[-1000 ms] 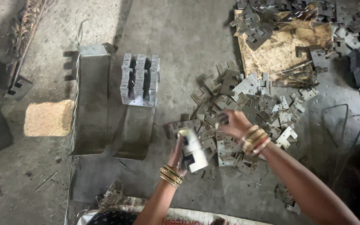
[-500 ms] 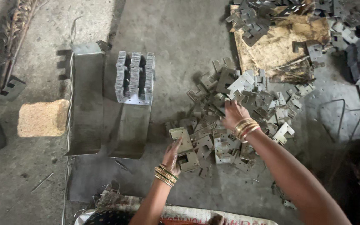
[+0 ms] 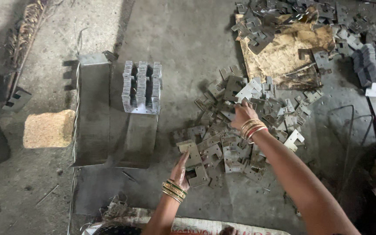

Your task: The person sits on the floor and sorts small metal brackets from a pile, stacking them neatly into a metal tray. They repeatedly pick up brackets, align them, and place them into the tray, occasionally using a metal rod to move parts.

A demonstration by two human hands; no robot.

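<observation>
A loose heap of flat notched metal plates (image 3: 240, 126) lies on the concrete floor in front of me. My left hand (image 3: 182, 169), with bangles at the wrist, rests on a plate (image 3: 193, 156) at the heap's near-left edge, fingers spread on it. My right hand (image 3: 242, 114), also with bangles, reaches into the middle of the heap and its fingertips touch a pale plate (image 3: 246, 93); whether it grips it is unclear. To the left, a neat upright stack of the same plates (image 3: 141, 86) stands in an angled sheet-metal trough (image 3: 93, 109).
A worn board (image 3: 283, 56) with more plates lies at the back right, beside another stacked pile (image 3: 373, 65). A tan block (image 3: 48, 128) sits left of the trough. Sacking (image 3: 188, 224) lies at my feet. Bent wire (image 3: 349, 126) lies at the right.
My left hand held a small bundle of plates up a second ago; it now lies low on a plate at the heap's edge. My right hand has reached farther into the heap.
</observation>
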